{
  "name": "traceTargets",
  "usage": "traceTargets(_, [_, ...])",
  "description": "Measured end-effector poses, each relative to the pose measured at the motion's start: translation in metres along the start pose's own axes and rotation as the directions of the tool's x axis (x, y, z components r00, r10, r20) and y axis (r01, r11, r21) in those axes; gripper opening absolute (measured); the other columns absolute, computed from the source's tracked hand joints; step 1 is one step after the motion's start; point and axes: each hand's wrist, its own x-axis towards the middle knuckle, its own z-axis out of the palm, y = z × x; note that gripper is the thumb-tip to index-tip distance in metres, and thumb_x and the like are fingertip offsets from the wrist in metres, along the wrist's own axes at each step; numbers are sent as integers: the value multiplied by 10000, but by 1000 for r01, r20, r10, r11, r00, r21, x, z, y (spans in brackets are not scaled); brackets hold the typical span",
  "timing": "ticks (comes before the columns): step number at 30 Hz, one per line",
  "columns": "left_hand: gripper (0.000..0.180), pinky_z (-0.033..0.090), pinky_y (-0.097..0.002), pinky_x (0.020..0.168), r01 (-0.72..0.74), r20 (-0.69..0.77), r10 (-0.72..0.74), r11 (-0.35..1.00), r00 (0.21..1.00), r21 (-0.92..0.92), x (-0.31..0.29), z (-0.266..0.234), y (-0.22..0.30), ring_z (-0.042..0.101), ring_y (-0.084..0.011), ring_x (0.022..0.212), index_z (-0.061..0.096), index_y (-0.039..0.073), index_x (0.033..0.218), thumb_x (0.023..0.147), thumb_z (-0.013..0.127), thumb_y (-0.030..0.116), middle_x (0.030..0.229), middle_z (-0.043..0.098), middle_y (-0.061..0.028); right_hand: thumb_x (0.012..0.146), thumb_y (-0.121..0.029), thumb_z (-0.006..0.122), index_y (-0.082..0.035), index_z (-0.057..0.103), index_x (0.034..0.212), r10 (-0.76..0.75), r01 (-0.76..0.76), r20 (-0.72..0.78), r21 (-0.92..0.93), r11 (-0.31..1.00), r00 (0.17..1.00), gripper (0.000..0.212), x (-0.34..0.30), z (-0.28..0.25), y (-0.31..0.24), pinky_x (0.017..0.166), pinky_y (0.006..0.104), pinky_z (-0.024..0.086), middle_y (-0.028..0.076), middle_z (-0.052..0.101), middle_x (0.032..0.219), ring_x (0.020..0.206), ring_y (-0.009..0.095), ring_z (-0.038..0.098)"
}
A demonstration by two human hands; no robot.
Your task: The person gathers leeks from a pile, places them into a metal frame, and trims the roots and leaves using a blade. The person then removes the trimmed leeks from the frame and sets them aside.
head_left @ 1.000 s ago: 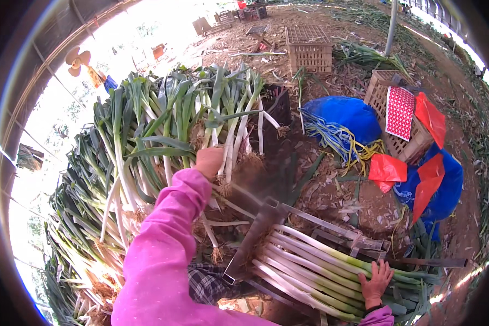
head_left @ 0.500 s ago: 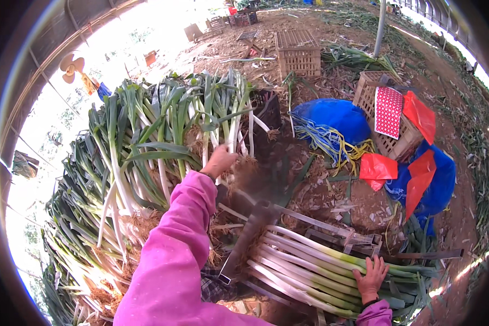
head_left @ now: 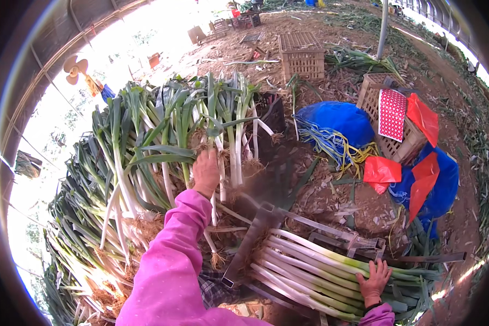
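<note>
My left hand point(head_left: 205, 173) reaches into a standing row of leeks point(head_left: 235, 146) with long white stalks and hairy roots. Its fingers curl against one of the stalks, partly hiding it. To the right, a row of leeks point(head_left: 304, 266) lies side by side in a metal frame point(head_left: 250, 244), roots against the frame's upright end plate and green leaves pointing right. Spread flat across the greener part of these leeks is my right hand point(head_left: 374, 281), holding nothing. Both arms wear pink sleeves.
More leeks point(head_left: 81, 233) are heaped along the left. Beyond the frame lie a blue bag point(head_left: 337, 120) with yellow and white ties, red plastic bags point(head_left: 382, 169) and a tilted tan crate point(head_left: 367, 98). Farther back stands another tan crate point(head_left: 301, 60). Leaf scraps litter the soil.
My left hand has shifted left and slightly nearer, onto another stalk in the standing row. My right hand stays on the leeks in the frame. The whole view has shifted slightly.
</note>
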Motion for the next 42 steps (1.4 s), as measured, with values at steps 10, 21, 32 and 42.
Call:
traceTargets(10, [162,537,-439,702,-51,194,58,998,979,-37,80,-26,-2,679,-277,785,606,111,989,922,466,159,824,677,-97,699,-551,676,-117,588,1201,-33,32,-36,-22,999,999,669,-2,3,3,1126,571,145,127,457,1332,1330,356,320])
traceTargets(21, [193,520,-270,700,704,859,261,493,440,-511,-91,-195,22,621,-123,759,600,1,979,846,686,112,797,620,-30,698,-475,707,-102,570,1202,-2,2,-10,30,1000,1000,643,5,-7,-13,1127,561,153,139,473,1330,1316,349,341])
traceTargets(32, [271,503,-413,682,801,823,-119,-190,556,-568,62,40,56,631,-303,907,519,-4,1095,904,569,182,1036,607,-160,690,-574,675,-125,600,1201,21,-21,-5,35,999,1000,685,4,-4,-4,1131,569,127,126,477,1326,1328,342,328])
traceTargets(42, [292,470,-326,478,740,667,-432,0,607,-673,103,107,0,638,-211,587,647,-79,941,781,713,156,701,635,-113,679,-563,692,-125,607,1174,-88,95,-98,66,993,991,666,18,6,-24,1111,578,169,127,486,1304,1303,352,355])
